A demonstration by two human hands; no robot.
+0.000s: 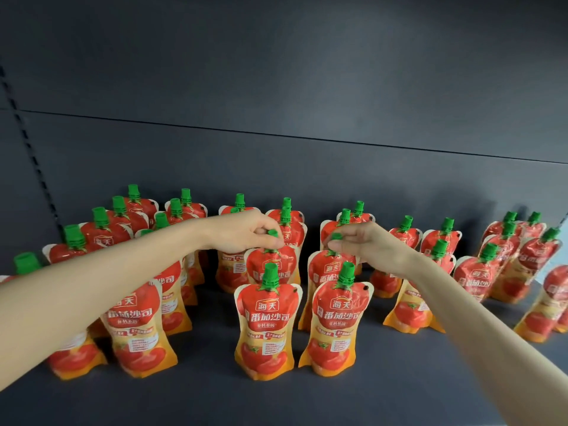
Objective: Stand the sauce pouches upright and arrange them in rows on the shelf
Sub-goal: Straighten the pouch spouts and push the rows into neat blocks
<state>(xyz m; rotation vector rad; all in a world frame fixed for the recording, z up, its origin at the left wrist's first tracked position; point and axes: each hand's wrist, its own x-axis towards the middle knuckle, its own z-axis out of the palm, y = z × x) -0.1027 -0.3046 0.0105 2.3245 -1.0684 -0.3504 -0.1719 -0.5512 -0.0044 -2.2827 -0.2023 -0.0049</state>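
"Pinching both?"
"Yes. Left hand is pinching one pouch by its cap, right hand is pinching the neighbour pouch, both standing mid-shelf."
"Risk?"
"Forearms are crossing front pouches; brushing could be toppling them."

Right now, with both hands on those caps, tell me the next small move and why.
Probably ease both down and let go. The left hand pinches the cap of the left pouch, the right hand that of the right pouch; both stand upright, each behind a front pouch. Their bases are hidden, so seating on the shelf is unconfirmed.
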